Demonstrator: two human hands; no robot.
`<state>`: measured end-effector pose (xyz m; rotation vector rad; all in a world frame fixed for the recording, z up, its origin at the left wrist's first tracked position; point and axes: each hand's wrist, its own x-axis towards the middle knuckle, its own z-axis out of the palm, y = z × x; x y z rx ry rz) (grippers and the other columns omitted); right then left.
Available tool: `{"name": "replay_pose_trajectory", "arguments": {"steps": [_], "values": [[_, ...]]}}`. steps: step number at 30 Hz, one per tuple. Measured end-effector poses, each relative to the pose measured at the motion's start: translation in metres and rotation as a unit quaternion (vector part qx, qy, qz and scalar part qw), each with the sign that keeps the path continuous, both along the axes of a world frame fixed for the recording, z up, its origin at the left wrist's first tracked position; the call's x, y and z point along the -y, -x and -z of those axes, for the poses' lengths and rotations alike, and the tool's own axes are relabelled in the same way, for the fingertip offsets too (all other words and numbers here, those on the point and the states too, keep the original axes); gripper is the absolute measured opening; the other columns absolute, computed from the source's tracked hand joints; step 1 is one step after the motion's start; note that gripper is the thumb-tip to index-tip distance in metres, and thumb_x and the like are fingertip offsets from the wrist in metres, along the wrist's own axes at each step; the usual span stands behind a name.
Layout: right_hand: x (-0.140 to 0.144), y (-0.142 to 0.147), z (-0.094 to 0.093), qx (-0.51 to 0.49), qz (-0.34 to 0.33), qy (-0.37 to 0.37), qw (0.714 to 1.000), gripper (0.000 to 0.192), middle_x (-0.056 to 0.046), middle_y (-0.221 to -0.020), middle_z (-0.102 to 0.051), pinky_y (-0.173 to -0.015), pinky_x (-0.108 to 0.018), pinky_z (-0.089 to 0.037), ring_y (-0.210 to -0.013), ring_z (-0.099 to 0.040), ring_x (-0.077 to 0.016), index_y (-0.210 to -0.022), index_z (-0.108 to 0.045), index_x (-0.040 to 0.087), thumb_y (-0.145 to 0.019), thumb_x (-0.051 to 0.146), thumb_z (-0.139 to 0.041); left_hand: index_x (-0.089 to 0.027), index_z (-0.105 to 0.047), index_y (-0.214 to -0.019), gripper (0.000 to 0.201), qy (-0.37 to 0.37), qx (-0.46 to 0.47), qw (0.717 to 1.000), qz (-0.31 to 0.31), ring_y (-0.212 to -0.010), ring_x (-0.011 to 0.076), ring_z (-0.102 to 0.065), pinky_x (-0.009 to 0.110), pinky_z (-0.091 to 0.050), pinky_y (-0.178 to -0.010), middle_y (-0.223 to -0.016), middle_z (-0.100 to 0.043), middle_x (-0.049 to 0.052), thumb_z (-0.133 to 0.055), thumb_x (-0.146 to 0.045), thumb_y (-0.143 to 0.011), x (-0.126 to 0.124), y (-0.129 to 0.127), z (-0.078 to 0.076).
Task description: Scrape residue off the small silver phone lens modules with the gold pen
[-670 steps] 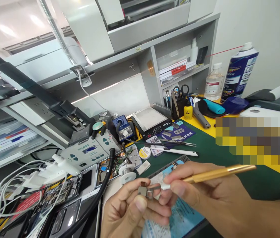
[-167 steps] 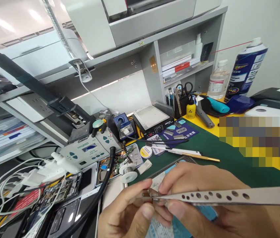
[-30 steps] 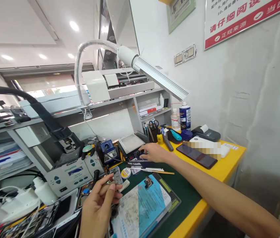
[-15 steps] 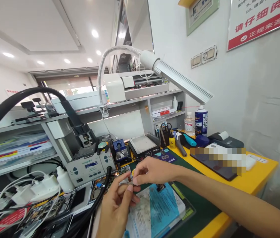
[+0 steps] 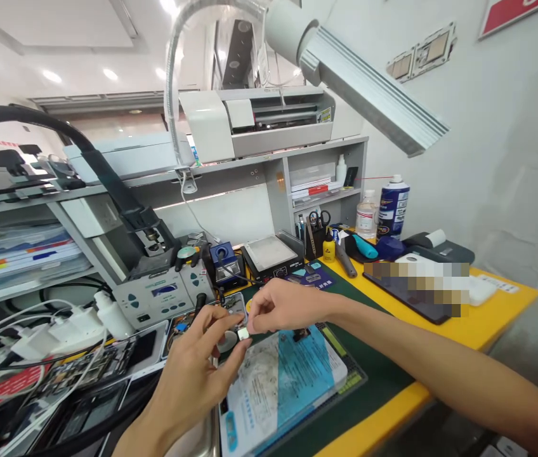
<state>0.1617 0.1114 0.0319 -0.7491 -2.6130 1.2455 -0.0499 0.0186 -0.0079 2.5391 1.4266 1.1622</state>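
Both hands (image 5: 231,343) on small metal part (image 5: 243,333)

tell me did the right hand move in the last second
Yes. The right hand came back from beside the hot plate toward the left hand, meeting at the small metal part.

Both hands pinch a small silver metal part (image 5: 243,332). Just below the grip: blue-and-white printed sheet (image 5: 281,374). Left: black hose (image 5: 107,171), grey control station (image 5: 162,295). Behind: black hotplate (image 5: 269,257). Right: bare green mat (image 5: 373,355), open room.
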Motion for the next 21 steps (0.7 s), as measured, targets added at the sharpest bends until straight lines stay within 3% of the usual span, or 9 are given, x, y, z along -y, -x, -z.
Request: {"name": "replay_pose_trajectory", "arguments": {"steps": [5, 10, 16, 21], "values": [[-0.005, -0.005, 0.0, -0.009, -0.004, -0.011, 1.0, 0.029, -0.008, -0.122, -0.066, -0.082, -0.04, -0.059, -0.1, -0.068, -0.0234, -0.12, -0.065, 0.015, -0.098, 0.033, -0.065, -0.025, -0.063, -0.116, 0.021, -0.03, -0.066, 0.997, 0.014, -0.071, 0.013, -0.061, 0.02, -0.052, -0.053, -0.1, -0.064, 0.003, -0.059, -0.024, -0.095, -0.005, -0.003, -0.013], [-0.006, -0.011, -0.003, -0.016, -0.018, -0.012, 1.0, 0.027, -0.008, -0.117, -0.068, -0.081, -0.04, -0.059, -0.096, -0.069, -0.0218, -0.118, -0.065, 0.014, -0.099, 0.034, -0.063, -0.022, -0.064, -0.118, 0.024, -0.067, -0.115, 0.991, 0.022, -0.083, 0.018, -0.069, 0.023, -0.056, -0.058, -0.108, -0.07, 0.007, -0.06, -0.026, -0.095, -0.006, -0.006, -0.021], [-0.013, -0.028, -0.012, 0.017, 0.011, -0.051, 0.999, 0.029, -0.008, -0.116, -0.067, -0.081, -0.04, -0.06, -0.094, -0.069, -0.0208, -0.123, -0.062, 0.015, -0.1, 0.034, -0.061, -0.018, -0.066, -0.118, 0.025, -0.124, -0.098, 0.987, -0.01, -0.08, 0.0173, -0.069, 0.024, -0.055, -0.06, -0.102, -0.071, 0.008, -0.063, -0.028, -0.094, -0.01, 0.004, -0.015], [-0.027, -0.039, 0.0, 0.134, 0.082, -0.133, 0.978, 0.031, -0.01, -0.126, -0.064, -0.087, -0.043, -0.058, -0.105, -0.067, -0.0247, -0.125, -0.062, 0.016, -0.098, 0.032, -0.064, -0.019, -0.066, -0.113, 0.021, -0.136, -0.052, 0.987, -0.067, -0.064, 0.0112, -0.062, 0.021, -0.051, -0.052, -0.096, -0.069, 0.005, -0.065, -0.028, -0.093, -0.01, 0.017, -0.005]]}}
